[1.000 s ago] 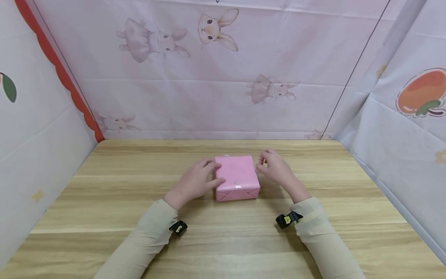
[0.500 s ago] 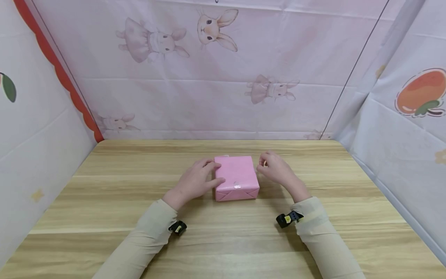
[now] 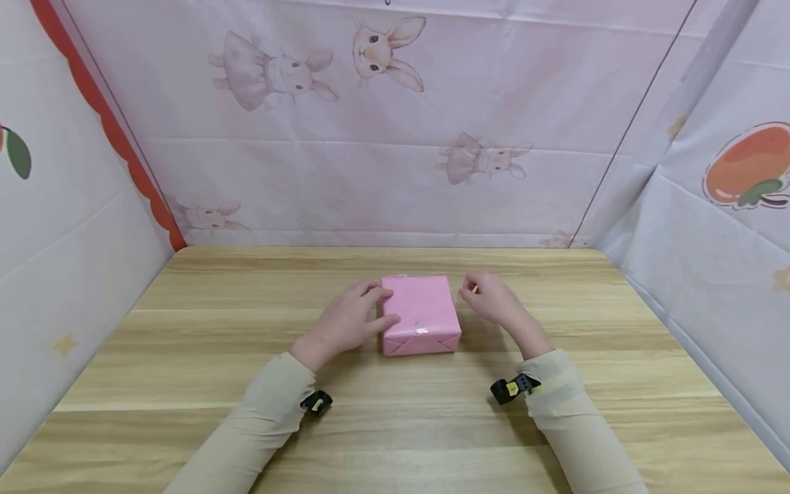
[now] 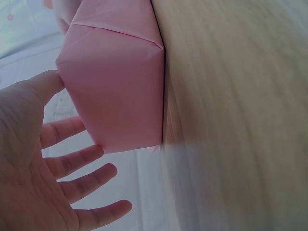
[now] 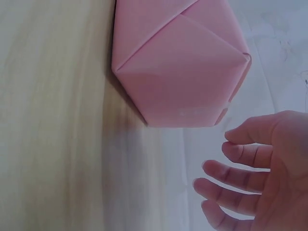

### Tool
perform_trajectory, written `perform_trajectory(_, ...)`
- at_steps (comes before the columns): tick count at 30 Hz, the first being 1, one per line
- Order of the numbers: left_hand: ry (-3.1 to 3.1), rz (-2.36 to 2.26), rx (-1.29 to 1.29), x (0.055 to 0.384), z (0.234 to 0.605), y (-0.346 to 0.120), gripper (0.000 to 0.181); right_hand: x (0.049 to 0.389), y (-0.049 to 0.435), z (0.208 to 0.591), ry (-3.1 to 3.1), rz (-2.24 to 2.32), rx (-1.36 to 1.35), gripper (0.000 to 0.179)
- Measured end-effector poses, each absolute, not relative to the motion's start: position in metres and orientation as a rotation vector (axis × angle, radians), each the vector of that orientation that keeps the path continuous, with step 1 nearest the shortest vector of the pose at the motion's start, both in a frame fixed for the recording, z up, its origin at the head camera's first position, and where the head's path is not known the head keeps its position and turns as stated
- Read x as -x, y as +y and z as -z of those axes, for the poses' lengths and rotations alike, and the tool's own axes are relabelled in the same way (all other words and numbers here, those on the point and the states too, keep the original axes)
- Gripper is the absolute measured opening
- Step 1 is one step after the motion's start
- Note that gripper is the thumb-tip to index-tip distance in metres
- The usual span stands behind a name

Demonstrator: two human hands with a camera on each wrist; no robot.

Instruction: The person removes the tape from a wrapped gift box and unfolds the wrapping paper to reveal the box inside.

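Observation:
A box wrapped in pink paper (image 3: 420, 305) lies on the wooden table, its folded end facing me and a piece of shiny clear tape on the near top edge. My left hand (image 3: 347, 319) rests thumb and fingertips along the box's left top edge. In the left wrist view its fingers (image 4: 86, 185) are spread and relaxed. Just off the right side, my right hand (image 3: 494, 302) pinches thumb and index fingertip together. A faint strip of clear tape (image 3: 455, 299) runs from the box edge to that pinch. The right wrist view shows the other fingers (image 5: 231, 195) loosely bent.
The wooden table (image 3: 395, 432) reaches back to a pink curtain (image 3: 382, 171) printed with rabbits. White cloth walls stand on the left (image 3: 55, 240) and right (image 3: 728, 274). A small pale bit (image 3: 401, 276) shows behind the box's back edge.
My right hand has drawn slightly to the right, away from the box, with the pinch turned a little. The left hand and the box stay in place.

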State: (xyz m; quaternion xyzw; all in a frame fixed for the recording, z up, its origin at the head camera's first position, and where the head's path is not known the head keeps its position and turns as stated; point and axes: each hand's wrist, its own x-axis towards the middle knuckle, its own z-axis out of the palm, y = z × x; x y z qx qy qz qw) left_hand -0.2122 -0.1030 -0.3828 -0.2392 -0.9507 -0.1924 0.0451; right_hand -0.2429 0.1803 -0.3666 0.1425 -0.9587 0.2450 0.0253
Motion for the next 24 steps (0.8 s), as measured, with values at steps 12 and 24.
perform_trajectory(12, -2.907, 0.582, 0.707, 0.2103, 0.3812, -0.1014, 0.059, 0.2441, 0.1828, 0.3656, -2.980, -0.754, -0.406, 0.015)
perform_trajectory(24, -2.895, 0.587, 0.702, 0.2128, 0.3844, -0.1025, 0.053, 0.2438, 0.1822, 0.3659, -2.989, -0.776, -0.403, 0.016)
